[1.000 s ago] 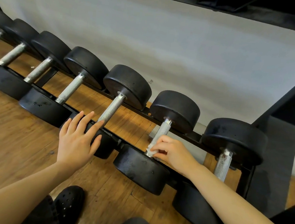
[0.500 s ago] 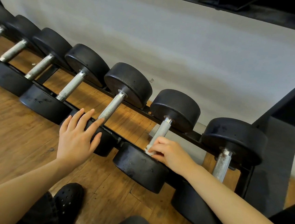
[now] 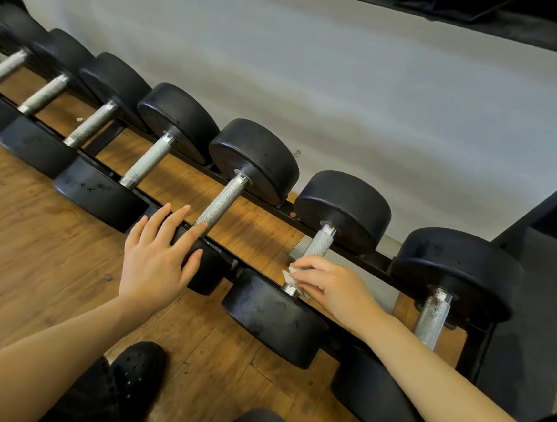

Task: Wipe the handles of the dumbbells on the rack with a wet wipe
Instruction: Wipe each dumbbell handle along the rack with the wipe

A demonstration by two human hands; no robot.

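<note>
Right-hand grip [image 3: 337,291] curled round the lower end of a knurled steel handle [image 3: 317,246], pinching a white wet wipe [image 3: 290,275] against the metal just above the near black head [image 3: 271,318]. Wipe mostly hidden under the fingers, only a crumpled corner showing on the left side of the bar. Left hand [image 3: 157,257] flat and loose, fingers straight and spread, resting on the near head of the neighbouring dumbbell, fingertips close to the foot of that handle [image 3: 222,201]; clamped on nothing. Black dumbbells lined up side by side on a low black rack [image 3: 264,198], heads on the front and back rails, handles bridging the gap over a wooden floor [image 3: 30,256]. Rightmost handle [image 3: 433,317] marked with brownish spots near its top collar. Pale wall [image 3: 347,99] behind the row. Black perforated shoe [image 3: 136,376] on the floor below the left forearm, dark knee at the bottom edge.
</note>
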